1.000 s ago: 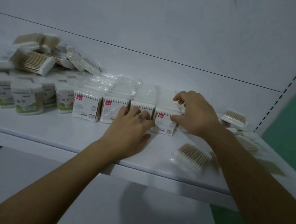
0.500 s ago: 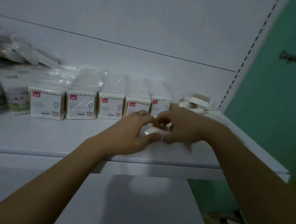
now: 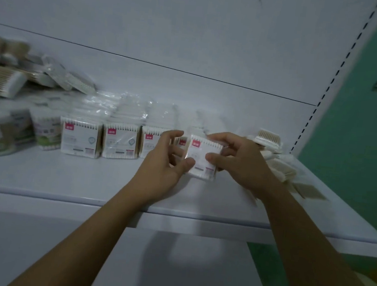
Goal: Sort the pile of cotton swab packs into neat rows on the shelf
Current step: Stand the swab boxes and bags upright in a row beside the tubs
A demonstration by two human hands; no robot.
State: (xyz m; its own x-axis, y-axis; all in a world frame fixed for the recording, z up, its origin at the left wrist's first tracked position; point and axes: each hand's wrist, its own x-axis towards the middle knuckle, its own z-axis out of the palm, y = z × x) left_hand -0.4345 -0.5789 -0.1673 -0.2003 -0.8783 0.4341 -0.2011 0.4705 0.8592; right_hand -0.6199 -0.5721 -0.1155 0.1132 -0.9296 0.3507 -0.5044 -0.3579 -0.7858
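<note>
Right hand (image 3: 239, 163): thumb and curled fingers pinch the right side of one swab pack (image 3: 201, 159), which is upright with its red label facing the camera. Left hand (image 3: 167, 161): thumb on the pack's lower left corner, fingers curled at its left edge. The pack sits at the right end of the standing row (image 3: 100, 141); contact with the shelf (image 3: 86, 178) unclear. Bare shelf in front to the front edge. Unsorted pile (image 3: 6, 77) far left; loose packs (image 3: 274, 156) just right, near the shelf's end.

Both forearms are shown bare, entering from the lower left and lower right of the frame; the left hand (image 3: 164, 163) and right hand (image 3: 243, 165) are likewise uncovered.
</note>
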